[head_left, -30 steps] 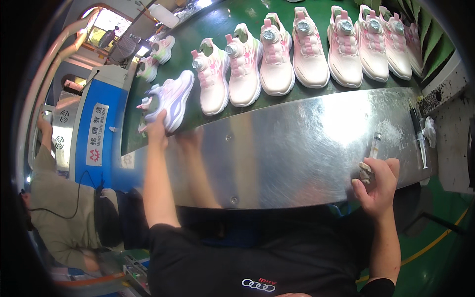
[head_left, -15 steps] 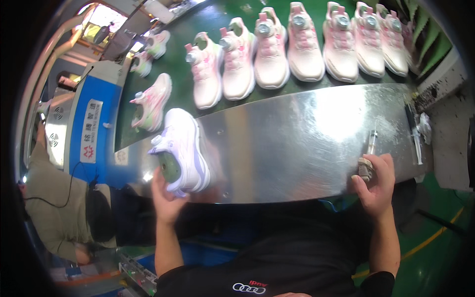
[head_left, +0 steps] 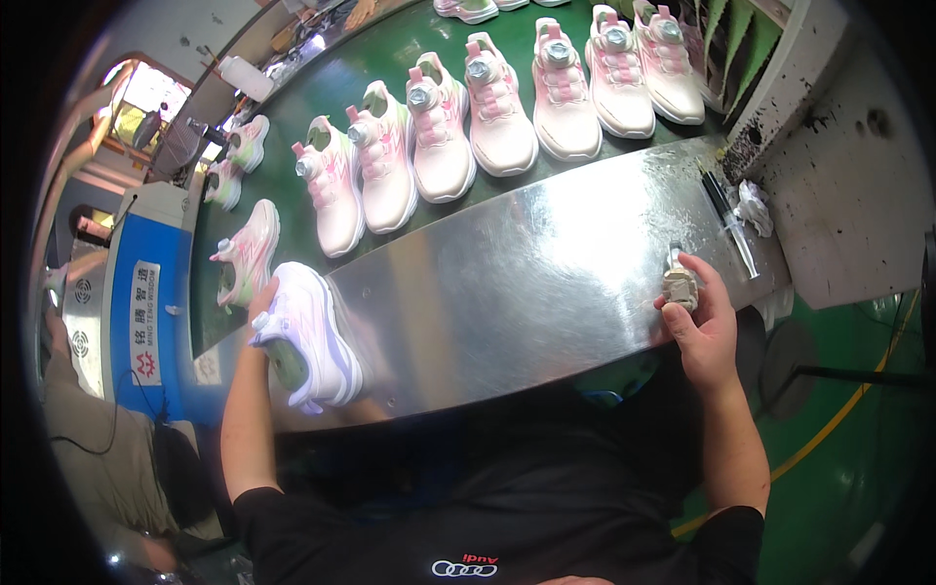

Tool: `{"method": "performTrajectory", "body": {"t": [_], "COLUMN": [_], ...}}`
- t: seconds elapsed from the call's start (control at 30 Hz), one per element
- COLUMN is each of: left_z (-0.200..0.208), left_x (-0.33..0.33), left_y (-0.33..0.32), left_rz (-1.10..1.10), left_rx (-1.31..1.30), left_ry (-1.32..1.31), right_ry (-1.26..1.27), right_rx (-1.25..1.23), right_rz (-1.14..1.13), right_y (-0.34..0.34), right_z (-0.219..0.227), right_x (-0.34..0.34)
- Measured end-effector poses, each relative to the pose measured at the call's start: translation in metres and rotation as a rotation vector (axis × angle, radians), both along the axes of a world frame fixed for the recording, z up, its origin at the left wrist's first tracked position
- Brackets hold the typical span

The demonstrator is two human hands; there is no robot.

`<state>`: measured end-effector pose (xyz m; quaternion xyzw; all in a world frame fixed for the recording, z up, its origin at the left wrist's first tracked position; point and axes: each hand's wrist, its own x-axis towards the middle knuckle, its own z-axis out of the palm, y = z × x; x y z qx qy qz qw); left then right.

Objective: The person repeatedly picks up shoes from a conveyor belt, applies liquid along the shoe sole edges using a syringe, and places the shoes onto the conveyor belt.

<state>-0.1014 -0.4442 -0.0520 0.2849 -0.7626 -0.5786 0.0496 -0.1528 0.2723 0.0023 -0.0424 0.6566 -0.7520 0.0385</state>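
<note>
We saw the left hand (head_left: pixel 261 304) curled around the heel end of a white and lilac sneaker (head_left: pixel 310 336), which lay on the near left corner of the shiny metal worktable (head_left: pixel 546 263) — its sole seemed turned toward the table edge, though the fisheye bend made the tilt hard to judge. The fingers were mostly hidden behind the shoe, so we could only say they gripped it. At the table's right end the right hand (head_left: pixel 704 327) was closed about a small grey block-shaped tool (head_left: pixel 680 287), thumb and fingers wrapped narrowly round it, the tool resting on the metal. Just beyond it lay a thin clear stick (head_left: pixel 738 242) and a crumpled white rag (head_left: pixel 753 205), near the table's far right corner. Behind the table ran a green conveyor belt (head_left: pixel 292 107) carrying a row of pink and white sneakers (head_left: pixel 487 107) side by side, toes toward us — one more pink sneaker (head_left: pixel 246 249) sat alone, just beyond the held shoe. A blue machine cabinet (head_left: pixel 146 292) stood to the left.
</note>
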Motion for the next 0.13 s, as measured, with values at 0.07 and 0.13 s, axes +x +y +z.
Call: {"method": "performTrajectory", "body": {"t": [0.07,0.13], "left_z": [0.019,0.058], "left_x": [-0.012,-0.016], "left_y": [0.064,0.138], "left_rz": [0.058,0.042], "left_rx": [0.387,0.784], "left_ry": [-0.064,0.089], "right_ry": [-0.028,0.118], "right_rx": [0.025,0.254], "right_rz": [0.007,0.098], "right_y": [0.008,0.021], "right_z": [-0.003,-0.009], "right_x": [0.001,0.002]}}
